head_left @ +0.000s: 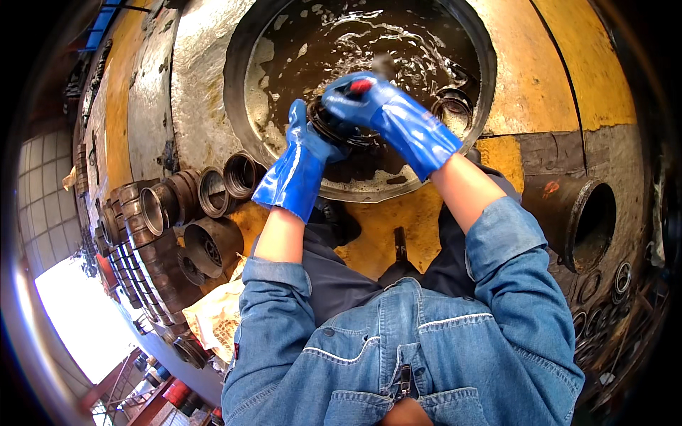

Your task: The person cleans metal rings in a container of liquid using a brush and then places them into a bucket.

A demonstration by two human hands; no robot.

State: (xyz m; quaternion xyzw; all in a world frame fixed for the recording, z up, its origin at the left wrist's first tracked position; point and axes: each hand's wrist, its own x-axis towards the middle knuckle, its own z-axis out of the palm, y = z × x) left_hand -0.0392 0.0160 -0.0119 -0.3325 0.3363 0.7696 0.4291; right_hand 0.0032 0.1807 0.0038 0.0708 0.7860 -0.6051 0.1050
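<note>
Both my hands wear long, wet blue rubber gloves above a wide round basin (236,78) of murky brown, foamy liquid. My left hand (312,140) is closed round a dark, ribbed ring-shaped metal part (328,128), its thumb pointing up along the side. Over that part, my right hand (359,99) is curled shut on something with a red bit (361,86) showing at the fingers; its kind is hidden. A small dark blur (384,66) shows just beyond this hand. Another metal ring (452,108) sits in the liquid by the basin's right wall.
Several greasy metal cylinders and rings (213,192) are lined up left of the basin. A large hollow cylinder (593,224) lies to the right, with smaller rings (622,277) below it. Near my left elbow is a crumpled yellowish sack (217,312). The floor (419,220) is worn yellow.
</note>
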